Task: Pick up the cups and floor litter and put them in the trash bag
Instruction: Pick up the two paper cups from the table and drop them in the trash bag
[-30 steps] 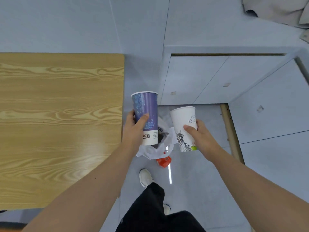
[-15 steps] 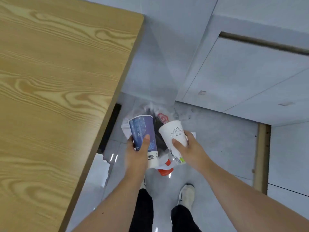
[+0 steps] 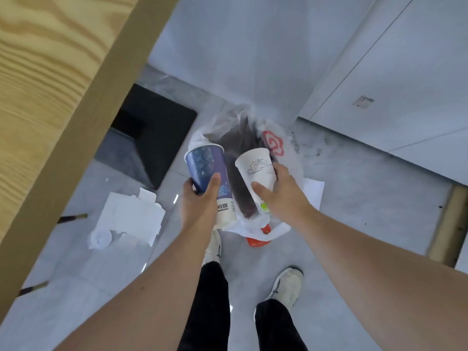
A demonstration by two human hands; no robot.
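Note:
My left hand [image 3: 201, 202] grips a tall purple and blue paper cup [image 3: 210, 173]. My right hand [image 3: 281, 193] grips a white paper cup [image 3: 257, 171] with a line drawing on it. Both cups hang just above the open mouth of a white plastic trash bag [image 3: 274, 143] with a red logo, which stands on the grey floor. Floor litter lies to the left: a flattened white cardboard box [image 3: 131, 216] and a small white lid [image 3: 100, 239]. A sheet of white paper [image 3: 314, 191] lies to the right of the bag.
A wooden table [image 3: 50, 97] fills the left side, its edge overhanging the floor. A black flat panel [image 3: 152, 133] lies under it. White cabinet doors [image 3: 379, 72] stand behind the bag. An orange scrap [image 3: 257, 241] lies below the bag. My shoes [image 3: 287, 285] are close.
The view has tilted further down toward the floor. Both hands have lowered the cups closer to the bag's mouth, and the box and lid on the floor have come into view.

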